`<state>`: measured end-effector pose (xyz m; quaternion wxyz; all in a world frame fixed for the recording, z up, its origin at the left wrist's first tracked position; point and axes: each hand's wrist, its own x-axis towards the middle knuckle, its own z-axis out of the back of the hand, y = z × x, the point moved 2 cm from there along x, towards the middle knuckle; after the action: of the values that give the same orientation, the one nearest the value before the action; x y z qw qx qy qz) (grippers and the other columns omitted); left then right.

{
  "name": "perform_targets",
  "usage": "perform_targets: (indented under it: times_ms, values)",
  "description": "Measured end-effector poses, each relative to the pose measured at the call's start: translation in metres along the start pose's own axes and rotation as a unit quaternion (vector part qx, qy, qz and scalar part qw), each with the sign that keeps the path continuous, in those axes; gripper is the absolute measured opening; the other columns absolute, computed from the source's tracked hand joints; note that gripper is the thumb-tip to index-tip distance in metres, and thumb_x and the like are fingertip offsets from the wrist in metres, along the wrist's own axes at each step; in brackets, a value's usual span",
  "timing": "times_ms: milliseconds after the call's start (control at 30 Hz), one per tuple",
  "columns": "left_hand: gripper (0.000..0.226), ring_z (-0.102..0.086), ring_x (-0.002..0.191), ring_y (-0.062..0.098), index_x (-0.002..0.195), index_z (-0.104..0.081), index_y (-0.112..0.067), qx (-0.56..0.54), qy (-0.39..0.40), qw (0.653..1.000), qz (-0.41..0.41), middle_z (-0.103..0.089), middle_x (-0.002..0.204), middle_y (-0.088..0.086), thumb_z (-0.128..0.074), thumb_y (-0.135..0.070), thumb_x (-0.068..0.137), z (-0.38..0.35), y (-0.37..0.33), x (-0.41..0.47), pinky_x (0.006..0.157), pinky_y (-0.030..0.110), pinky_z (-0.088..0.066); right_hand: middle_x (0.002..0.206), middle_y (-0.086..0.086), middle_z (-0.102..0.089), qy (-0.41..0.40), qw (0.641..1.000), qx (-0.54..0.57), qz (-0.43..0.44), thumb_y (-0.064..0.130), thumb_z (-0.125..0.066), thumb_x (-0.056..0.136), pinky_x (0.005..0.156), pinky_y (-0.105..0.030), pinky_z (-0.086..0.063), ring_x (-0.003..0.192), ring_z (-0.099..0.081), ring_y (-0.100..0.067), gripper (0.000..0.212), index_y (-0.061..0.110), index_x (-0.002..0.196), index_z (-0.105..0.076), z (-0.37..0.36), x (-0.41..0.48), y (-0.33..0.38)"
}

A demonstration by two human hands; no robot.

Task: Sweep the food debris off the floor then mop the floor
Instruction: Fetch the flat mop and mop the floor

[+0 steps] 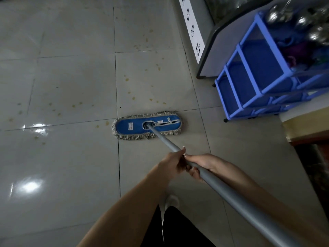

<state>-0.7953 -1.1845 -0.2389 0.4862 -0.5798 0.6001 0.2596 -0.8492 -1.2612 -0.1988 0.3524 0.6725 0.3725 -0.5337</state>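
**Both grips holding a flat mop on the spotted tiles**

The person is standing over a pale tiled floor (71, 77) and holding a flat mop out in front. The left grip (173, 161) is wrapping the grey metal pole (231, 193) from the near-left side, fingers curling round it. The right grip (201, 164) is clasping the same pole just behind it, with its fingers showing underneath. The two hands are touching each other.

The pole is slanting down and away to the blue mop head (147, 125), which is lying flat on the tiles with its pale fringe spreading out all round. It is sitting just on the near side of a grout line.

Yellowish spots (127, 79) are dotting the tiles beyond the mop head and off to its left, and a couple are lying right beside its left end. Light is glinting off the tiles at the left (30, 186).

A blue plastic rack (249, 68) is standing to the right, well apart from the mop head, with shiny metal utensils (272, 15) resting on top. A grey cabinet (222, 50) is standing just behind the rack. Below the hands, a white shoe (171, 200) and a dark trouser leg (178, 229) are showing.
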Motion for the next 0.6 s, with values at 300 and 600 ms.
perform_targets:
  times_ms: [300, 600]
  values:
    - [0.034, -0.042, 0.056, 0.016, 0.074, -0.042, -0.008, 0.018, -0.057, 0.998, 0.027, -0.043, 0.067, 0.006, -0.038, -0.03, 0.101, -0.01, 0.017, 0.009, 0.04, 0.022, -0.036, 0.05, -0.005, -0.045, 0.026, 0.995, 0.088, 0.027, 0.031, -0.046, 0.098, 0.024, -0.012, -0.035, 0.021, -0.04, -0.005, 0.036, 0.008, 0.07, -0.045, 0.006, -0.004, -0.02]
    - [0.031, -0.046, 0.062, 0.016, 0.077, -0.044, -0.009, -0.034, -0.071, 0.997, 0.009, -0.045, 0.071, 0.005, -0.041, -0.029, 0.1, -0.007, 0.032, 0.015, 0.054, 0.024, -0.038, 0.055, -0.003, -0.035, -0.032, 0.999, 0.002, 0.034, 0.039, -0.042, 0.098, 0.023, -0.009, -0.028, 0.017, -0.032, -0.004, 0.042, 0.01, 0.068, -0.037, 0.006, -0.001, -0.03]
